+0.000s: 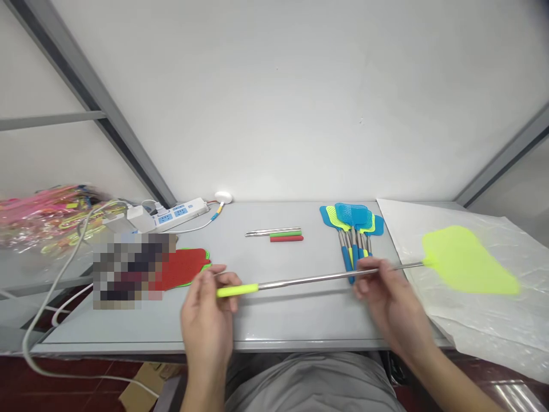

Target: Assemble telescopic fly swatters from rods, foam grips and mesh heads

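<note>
A yellow fly swatter (pixel 465 260) with an extended metal rod spans the space between my two hands, over the grey table. My left hand (pixel 209 312) is closed round the end of its yellow handle. The fingers of my right hand (pixel 388 303) pinch the rod near the swatter's head, which is slightly blurred. Behind the rod lies a fanned bunch of blue and yellow fly swatters (pixel 354 220), handles toward me. Two or so metal rods, with a green handle (pixel 286 233) and a red handle (pixel 286 239), rest at the table's middle. Red and green swatter heads (pixel 184 268) lie left.
A white power strip (pixel 182 213) with plugs and cables stands at the back left, near a round white device (pixel 223 198). White plastic sheeting (pixel 501 326) covers the right end. Bagged colourful items (pixel 55 212) sit on the far left. Cardboard (pixel 143 386) lies on the floor.
</note>
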Tool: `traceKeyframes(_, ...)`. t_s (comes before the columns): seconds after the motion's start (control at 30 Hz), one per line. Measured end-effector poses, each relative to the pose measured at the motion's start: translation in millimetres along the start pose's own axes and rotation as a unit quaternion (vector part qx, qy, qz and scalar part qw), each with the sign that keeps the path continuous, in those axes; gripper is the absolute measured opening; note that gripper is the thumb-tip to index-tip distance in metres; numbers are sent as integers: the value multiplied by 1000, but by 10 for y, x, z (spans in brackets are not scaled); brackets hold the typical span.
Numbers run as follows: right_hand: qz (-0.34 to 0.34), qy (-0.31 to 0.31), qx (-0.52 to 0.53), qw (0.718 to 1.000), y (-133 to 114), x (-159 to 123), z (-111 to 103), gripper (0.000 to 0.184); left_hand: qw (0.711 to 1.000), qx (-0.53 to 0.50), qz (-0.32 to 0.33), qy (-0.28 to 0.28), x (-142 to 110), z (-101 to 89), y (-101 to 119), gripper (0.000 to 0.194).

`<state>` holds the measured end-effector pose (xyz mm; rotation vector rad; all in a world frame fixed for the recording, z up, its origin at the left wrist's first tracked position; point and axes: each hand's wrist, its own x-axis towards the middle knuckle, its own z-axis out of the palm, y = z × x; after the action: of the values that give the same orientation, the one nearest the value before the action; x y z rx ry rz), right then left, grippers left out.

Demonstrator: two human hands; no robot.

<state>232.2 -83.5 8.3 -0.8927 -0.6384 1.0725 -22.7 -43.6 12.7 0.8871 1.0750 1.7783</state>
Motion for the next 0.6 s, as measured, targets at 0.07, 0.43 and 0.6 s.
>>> traceKeyframes(0.07, 15, -27, -9, 999, 45, -27, 40, 30, 1000, 9, -16, -25, -94, 69, -2, 19)
traceKeyframes(0.43, 87, -40, 61, 994, -101, 51, -24, 53, 998, -67, 5, -16, -31, -36, 52, 22)
traceKeyframes(0.6, 77, 28, 130, 988, -210, 167, -57, 39, 996, -73, 48, 23, 98, -162, 147, 17)
